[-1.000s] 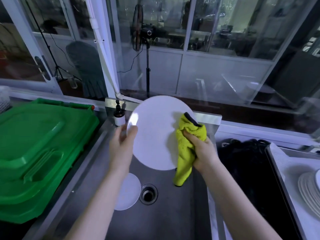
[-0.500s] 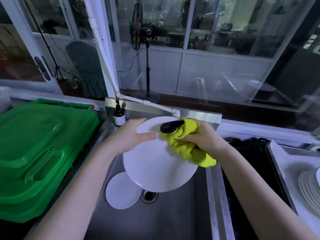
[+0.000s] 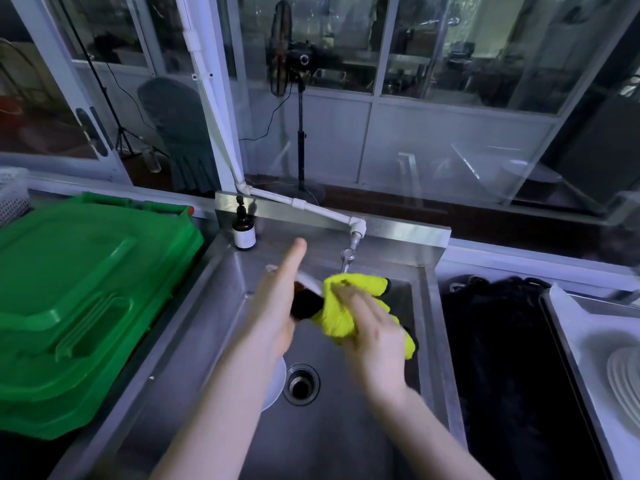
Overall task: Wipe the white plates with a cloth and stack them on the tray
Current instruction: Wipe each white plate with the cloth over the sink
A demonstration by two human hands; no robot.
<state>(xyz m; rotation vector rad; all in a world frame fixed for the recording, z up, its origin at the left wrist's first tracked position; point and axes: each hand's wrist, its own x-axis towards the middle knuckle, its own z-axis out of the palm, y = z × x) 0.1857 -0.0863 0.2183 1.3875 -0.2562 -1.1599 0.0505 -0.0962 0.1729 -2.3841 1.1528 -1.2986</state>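
Note:
A white plate (image 3: pixel 309 278) is held above the steel sink (image 3: pixel 194 334), turned almost edge-on so only a thin white strip of it shows. My left hand (image 3: pixel 278 306) holds it from the left, fingers straight and pointing up; its thumb is hidden. From the right, my right hand (image 3: pixel 372 336) grips a yellow cloth (image 3: pixel 341 311) and presses it against the plate. A smaller white plate (image 3: pixel 276 384) lies in the sink beside the drain, half hidden by my left arm. Several white plates (image 3: pixel 623 379) are stacked on the tray (image 3: pixel 568 327) at the right edge.
A white tap pipe (image 3: pixel 356 227) ends just behind the hands. A brown pump bottle (image 3: pixel 243 230) stands at the sink's back left corner. Green plastic crates (image 3: pixel 79 292) fill the left side. A dark basin (image 3: pixel 498 358) lies between the sink and the tray.
The plate has tipped from facing me to nearly edge-on. My left fingers have straightened upward, and my right hand with the cloth has slid down and to the right.

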